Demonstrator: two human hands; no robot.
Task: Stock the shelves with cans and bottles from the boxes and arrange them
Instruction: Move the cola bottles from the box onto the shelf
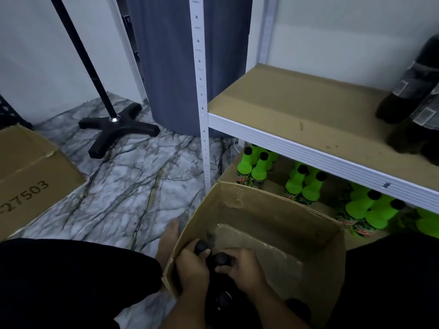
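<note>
Reaching down into an open cardboard box (273, 210) on the marbled floor (133, 186), the person has both hands at its near left corner. The left hand (191, 267) has its fingers curled round the neck of a dark-capped bottle (202, 246); the right hand (240, 267) has its fingers wrapped round a second dark-capped bottle (222, 258) just beside the first. More dark caps show low in the box. Green Mountain Dew bottles (301, 184) stand in clusters along the bottom shelf behind the box. On the brown shelf board (297, 110) above, two large dark soda bottles (413, 96) stand at the right end. A second cardboard box (31, 176) sits well apart to the left, near a black stand base (116, 129).
</note>
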